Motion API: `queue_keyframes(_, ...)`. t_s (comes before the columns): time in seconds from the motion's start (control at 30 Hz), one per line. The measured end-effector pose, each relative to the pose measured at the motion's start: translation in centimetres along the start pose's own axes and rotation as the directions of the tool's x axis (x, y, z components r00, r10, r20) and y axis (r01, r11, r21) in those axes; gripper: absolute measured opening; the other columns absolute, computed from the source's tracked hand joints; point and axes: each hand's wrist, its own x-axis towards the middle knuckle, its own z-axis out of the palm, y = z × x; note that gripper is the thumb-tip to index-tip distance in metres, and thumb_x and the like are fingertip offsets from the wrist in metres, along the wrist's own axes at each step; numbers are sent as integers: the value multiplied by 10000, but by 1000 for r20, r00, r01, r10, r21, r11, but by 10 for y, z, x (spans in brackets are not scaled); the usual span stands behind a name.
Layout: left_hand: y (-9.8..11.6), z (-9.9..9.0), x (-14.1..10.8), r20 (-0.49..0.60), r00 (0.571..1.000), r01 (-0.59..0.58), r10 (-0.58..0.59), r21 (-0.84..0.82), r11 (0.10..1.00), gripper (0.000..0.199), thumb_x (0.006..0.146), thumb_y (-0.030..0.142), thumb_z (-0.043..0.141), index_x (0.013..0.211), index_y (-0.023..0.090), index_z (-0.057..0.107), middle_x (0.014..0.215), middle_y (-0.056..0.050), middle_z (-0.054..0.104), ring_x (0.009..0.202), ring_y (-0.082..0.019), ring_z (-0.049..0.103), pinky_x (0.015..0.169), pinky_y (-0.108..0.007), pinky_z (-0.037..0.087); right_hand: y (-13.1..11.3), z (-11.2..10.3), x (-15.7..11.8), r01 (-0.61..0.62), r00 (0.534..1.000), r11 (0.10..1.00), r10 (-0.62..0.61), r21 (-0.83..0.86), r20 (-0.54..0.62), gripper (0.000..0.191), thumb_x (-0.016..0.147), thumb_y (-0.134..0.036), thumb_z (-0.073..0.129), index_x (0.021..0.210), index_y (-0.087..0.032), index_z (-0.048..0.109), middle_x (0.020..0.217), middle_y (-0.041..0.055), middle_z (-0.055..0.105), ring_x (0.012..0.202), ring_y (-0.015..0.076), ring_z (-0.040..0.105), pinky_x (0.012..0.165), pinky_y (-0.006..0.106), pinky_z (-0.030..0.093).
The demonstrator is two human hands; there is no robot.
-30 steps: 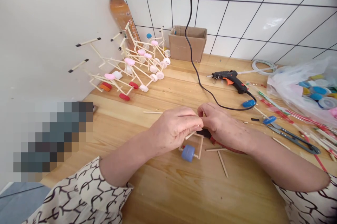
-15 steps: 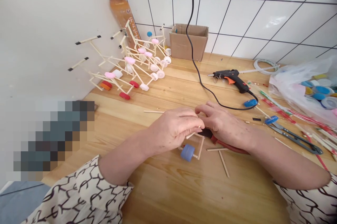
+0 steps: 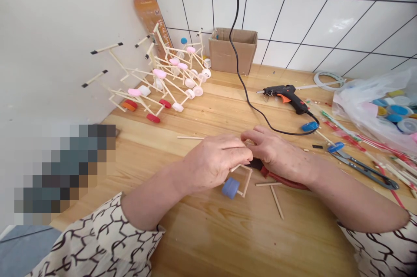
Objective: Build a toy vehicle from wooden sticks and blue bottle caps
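My left hand (image 3: 216,162) is curled closed over the upper end of a small frame of wooden sticks (image 3: 246,183), which sits on the table (image 3: 211,242) at about 6 o'clock, close in front of me and partly under that hand. My right hand (image 3: 276,153) is bent in beside it, its fingers (image 3: 252,133) curved toward my left hand, but my knuckles hide whether they pinch anything. The heel of that hand lies over a red-handled tool (image 3: 285,183) with a dark tip; I cannot tell exactly what tool it is. The frame shows a few joined sticks and one blue bottle-cap wheel (image 3: 230,188), at its lower left. By contrast, the pile of stick models (image 3: 172,90) at 11 o'clock already carries several white and red caps and pink pieces, so the frame in my hands looks far less built up. Loose wooden sticks (image 3: 276,202) lie just beyond my right wrist. At 1 o'clock a black hot glue gun (image 3: 286,97) rests on the table, its cord trailing toward 12 o'clock past a cardboard box (image 3: 231,51). A plastic bag of bottle caps (image 3: 368,112) sits at 2 o'clock, with blue-handled thread snips (image 3: 365,172) at 3 o'clock, and an orange-filled plastic bottle (image 3: 149,14) stands at 11 o'clock.
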Motion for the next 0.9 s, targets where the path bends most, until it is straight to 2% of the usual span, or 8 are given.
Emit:
queue_keyframes(0.33,-1,1,0,-11,1000,24,-24,-23,999,154,844,41,468,833,112,605,804,-63,658,724,-110,569,644,-210,480,1,0,0,4,1000,1000,-4,-27,15,248,684,-8,510,833,-186,598,922,51,481,835,197,421,691,313,330)
queue_keyframes(0.63,0,1,0,-19,1000,17,-17,-31,999,143,861,73,468,834,118,602,810,-67,662,739,-114,582,652,-214,494,-1,-1,0,-16,1000,1000,16,-4,17,266,658,1,511,821,-192,594,905,45,480,822,198,429,675,316,327)
queue_keyframes(0.9,-1,2,0,-35,999,30,-31,-42,999,155,843,44,469,832,125,600,801,-59,659,731,-111,586,647,-212,496,-1,-1,0,-30,1000,998,30,61,2,227,714,-22,509,822,-195,609,914,51,504,831,201,452,666,312,338)
